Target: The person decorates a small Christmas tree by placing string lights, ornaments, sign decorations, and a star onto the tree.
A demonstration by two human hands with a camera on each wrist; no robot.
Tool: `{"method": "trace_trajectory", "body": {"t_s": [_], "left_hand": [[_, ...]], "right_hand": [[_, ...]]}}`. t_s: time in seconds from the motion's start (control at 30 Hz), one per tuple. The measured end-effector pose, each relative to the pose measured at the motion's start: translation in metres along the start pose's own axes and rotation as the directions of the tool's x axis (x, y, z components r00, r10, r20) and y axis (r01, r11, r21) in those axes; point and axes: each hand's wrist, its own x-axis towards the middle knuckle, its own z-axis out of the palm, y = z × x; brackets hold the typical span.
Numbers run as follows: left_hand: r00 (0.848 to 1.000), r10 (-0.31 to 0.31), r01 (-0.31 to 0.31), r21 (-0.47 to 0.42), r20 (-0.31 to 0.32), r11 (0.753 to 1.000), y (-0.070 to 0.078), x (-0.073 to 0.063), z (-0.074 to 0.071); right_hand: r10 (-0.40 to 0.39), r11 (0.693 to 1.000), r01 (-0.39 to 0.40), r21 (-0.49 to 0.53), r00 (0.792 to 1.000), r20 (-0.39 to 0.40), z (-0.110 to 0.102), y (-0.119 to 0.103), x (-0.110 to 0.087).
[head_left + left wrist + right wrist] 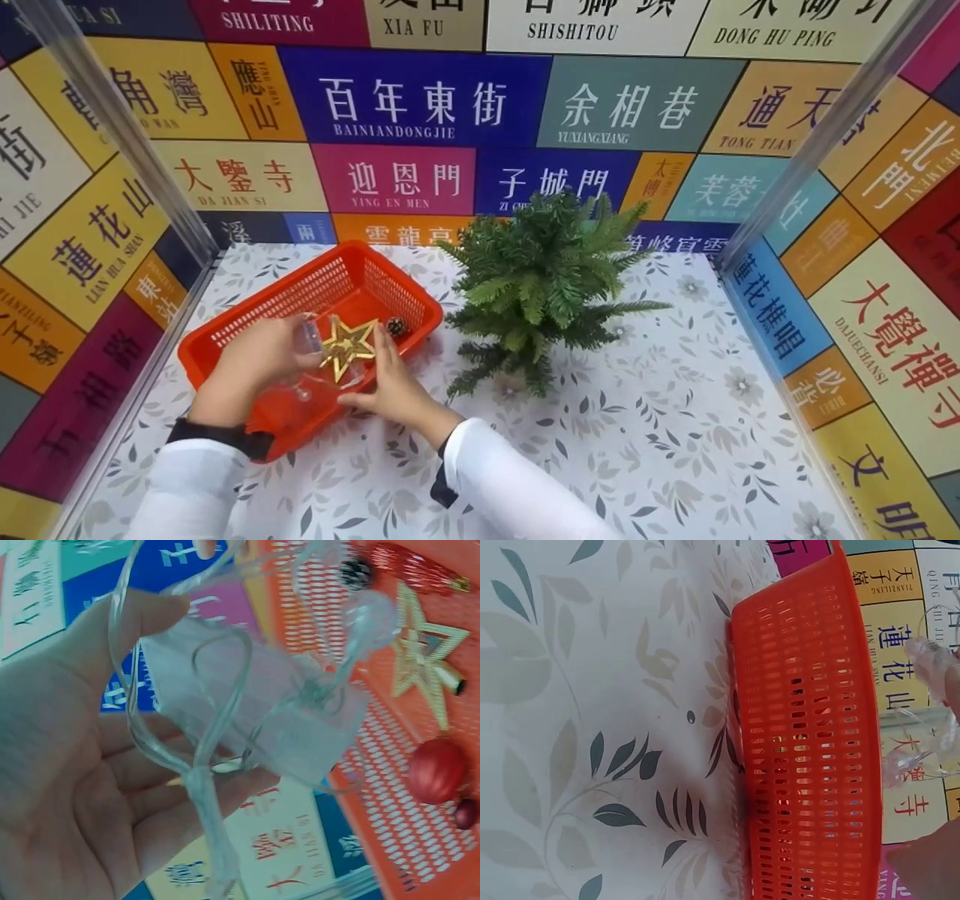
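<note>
In the head view my left hand point(259, 356) is over the left part of a red plastic basket point(217, 315). The left wrist view shows it holding a translucent box point(281, 686), apparently a string-light battery case, between thumb and fingers. Clear looped wires point(142, 727) with clear bulbs point(369, 619) hang around the box. My right hand point(394, 394) is at the basket's near side, thumb and fingers spread and fairly straight. Its fingertips are close to a gold star point(346, 349), which lies in the basket. Whether they touch any wire I cannot tell.
A small artificial pine tree point(540, 292) stands right of the basket on the leaf-patterned tabletop point(637, 450). Inside the basket are a pine cone point(396, 326), a red bauble point(437, 771) and a glittery red ornament point(412, 568). Sign-printed panels point(420, 97) enclose the table.
</note>
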Motion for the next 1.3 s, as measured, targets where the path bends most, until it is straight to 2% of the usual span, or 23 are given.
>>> {"method": "trace_trajectory", "body": {"t_s": [0.13,0.23,0.37,0.5,0.67,0.77,0.93,1.1,1.17,1.3], "left_hand": [[0.995,0.095,-0.095,0.004,0.032,0.995,0.011,-0.006,-0.008],[0.983,0.177,-0.175,-0.027,0.057,0.984,0.018,-0.011,-0.01],[0.964,0.253,-0.248,-0.074,0.084,0.966,0.027,-0.021,-0.011],[0.955,0.283,-0.275,-0.092,0.092,0.957,0.034,-0.032,-0.013],[0.959,0.263,-0.252,-0.104,0.108,0.962,0.04,-0.042,-0.012],[0.958,0.266,-0.254,-0.112,0.108,0.961,0.041,-0.045,-0.008],[0.954,0.28,-0.265,-0.134,0.11,0.955,0.034,-0.051,0.009],[0.938,0.316,-0.291,-0.171,0.145,0.941,0.029,-0.056,0.037],[0.933,0.324,-0.297,-0.174,0.157,0.939,0.032,-0.056,0.051],[0.939,0.304,-0.289,-0.112,0.162,0.951,0.048,-0.054,0.08]], "right_hand": [[-0.084,0.994,0.087,0.067,0.996,-0.034,-0.005,0.001,-0.001],[-0.14,0.984,0.143,0.104,0.989,-0.038,-0.01,-0.001,-0.003],[-0.151,0.972,0.157,0.177,0.987,-0.044,-0.018,-0.004,-0.01],[-0.117,0.955,0.133,0.264,0.99,-0.076,-0.022,-0.007,-0.02],[-0.047,0.957,0.082,0.279,0.991,-0.129,-0.027,-0.013,-0.037],[-0.024,0.966,0.063,0.25,0.987,-0.159,-0.03,-0.015,-0.049],[-0.062,0.97,0.092,0.226,0.989,-0.137,-0.029,-0.011,-0.074],[-0.149,0.987,0.152,0.048,0.986,-0.069,-0.028,0.003,-0.1],[-0.153,0.988,0.152,-0.01,0.987,-0.041,-0.031,0.011,-0.109],[-0.101,0.993,0.102,-0.063,0.995,0.012,-0.043,0.029,-0.127]]}}
